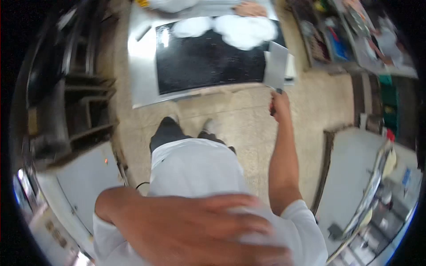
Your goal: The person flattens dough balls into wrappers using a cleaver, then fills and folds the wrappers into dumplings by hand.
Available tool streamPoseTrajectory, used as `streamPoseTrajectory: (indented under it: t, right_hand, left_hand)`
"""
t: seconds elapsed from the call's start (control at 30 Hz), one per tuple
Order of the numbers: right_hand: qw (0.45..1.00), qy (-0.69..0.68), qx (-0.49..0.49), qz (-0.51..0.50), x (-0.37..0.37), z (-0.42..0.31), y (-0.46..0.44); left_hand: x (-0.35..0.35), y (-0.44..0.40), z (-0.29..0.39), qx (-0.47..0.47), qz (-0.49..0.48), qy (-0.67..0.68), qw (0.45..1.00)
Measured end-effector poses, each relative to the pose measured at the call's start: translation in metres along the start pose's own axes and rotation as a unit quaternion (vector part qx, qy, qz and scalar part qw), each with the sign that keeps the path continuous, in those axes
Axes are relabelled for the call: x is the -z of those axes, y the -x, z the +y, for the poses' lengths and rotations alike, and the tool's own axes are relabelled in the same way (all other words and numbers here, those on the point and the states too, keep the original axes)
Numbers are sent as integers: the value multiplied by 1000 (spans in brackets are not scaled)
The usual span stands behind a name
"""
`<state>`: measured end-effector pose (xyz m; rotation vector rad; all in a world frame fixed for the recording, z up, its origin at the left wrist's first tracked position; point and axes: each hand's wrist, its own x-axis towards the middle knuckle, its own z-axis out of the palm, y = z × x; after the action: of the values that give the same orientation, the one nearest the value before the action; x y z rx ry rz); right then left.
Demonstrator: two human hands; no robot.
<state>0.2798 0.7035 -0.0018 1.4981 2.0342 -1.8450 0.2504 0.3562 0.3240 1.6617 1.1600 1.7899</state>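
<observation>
My right hand (279,106) is closed round the dark handle of a cleaver (277,66). Its broad flat blade points away from me, over the right front corner of a black board (208,62). Very near the camera, my left hand (195,228) reaches across my chest, blurred by motion. Its fingers are spread and nothing shows in them. White bundles (246,31), perhaps plastic bags, lie along the far side of the board. Behind the blade, a pale stack (290,66) sits at the table's corner, partly hidden.
The black board rests on a metal table (143,66). A pinkish item (250,9) lies at its far edge. Shelves (88,106) stand on the left, and a white cabinet (88,177) is near me. On the right are crates (335,40) and a pale counter (350,164).
</observation>
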Motion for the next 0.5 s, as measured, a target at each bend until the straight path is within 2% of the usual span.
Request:
streamPoseTrajectory:
  t: [0.07, 0.1, 0.17, 0.2, 0.23, 0.27, 0.33, 0.4, 0.43, 0.47, 0.5]
  right_hand:
    - [996, -19, 83, 29, 9, -7, 13]
    - [993, -25, 105, 38, 10, -2, 17]
    - [984, -92, 144, 43, -11, 15, 12]
    - [976, -143, 155, 48, -19, 24, 13]
    - [974, -182, 128, 45, -18, 16, 22]
    - [970, -220, 94, 41, -24, 10, 23]
    - [968, -233, -72, 59, -31, -2, 26]
    - [954, -284, -72, 63, -40, -1, 33]
    - [937, -334, -69, 73, -46, -2, 42]
    - [938, -331, -71, 75, -53, -1, 57]
    - [936, -343, -34, 68, -71, -5, 79]
  left_hand:
    - [25, 2, -8, 109, -93, -106, 984]
    - [32, 26, -17, 164, -98, -152, 970]
    - [63, 81, -49, 170, -83, -247, 950]
    - [82, 103, -61, 241, -59, -291, 924]
    - [95, 110, -63, 366, 28, -260, 893]
    - [112, 123, -78, 433, 108, -297, 844]
    - [173, 166, -119, 529, 116, -340, 769]
    - [234, 193, -147, 614, 40, -371, 696]
    - [255, 212, -164, 613, 41, -370, 697]
    - [267, 228, -182, 511, 149, -368, 763]
    - [286, 240, -193, 393, 255, -355, 809]
